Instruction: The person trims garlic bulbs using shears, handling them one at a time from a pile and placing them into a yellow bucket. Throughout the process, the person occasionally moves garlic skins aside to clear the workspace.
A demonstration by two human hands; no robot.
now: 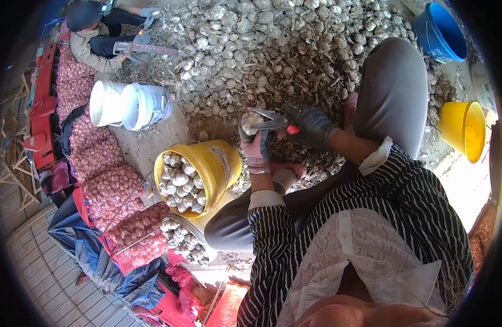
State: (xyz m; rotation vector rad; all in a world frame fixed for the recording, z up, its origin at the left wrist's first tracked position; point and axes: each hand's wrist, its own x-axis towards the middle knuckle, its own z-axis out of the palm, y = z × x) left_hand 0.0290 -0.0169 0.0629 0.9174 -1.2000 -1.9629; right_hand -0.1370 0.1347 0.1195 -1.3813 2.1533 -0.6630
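A gloved left hand (256, 146) grips a garlic bulb (252, 122), its fingers closed around it, at the near edge of a far-reaching heap (229, 49). The gloved right hand (314, 128) is closed on the handles of shears (270, 121), blades at the bulb; whether they touch it, one cannot tell. At left stands a yellow bucket (222, 166) of trimmed bulbs (180, 182), beyond it two white buckets (147, 108). Another person (93, 46) sits far left, near filled sacks (112, 188).

Open room lies over the garlic heap (234, 49); the filled yellow bucket (222, 165) crowds the left hand (255, 147).
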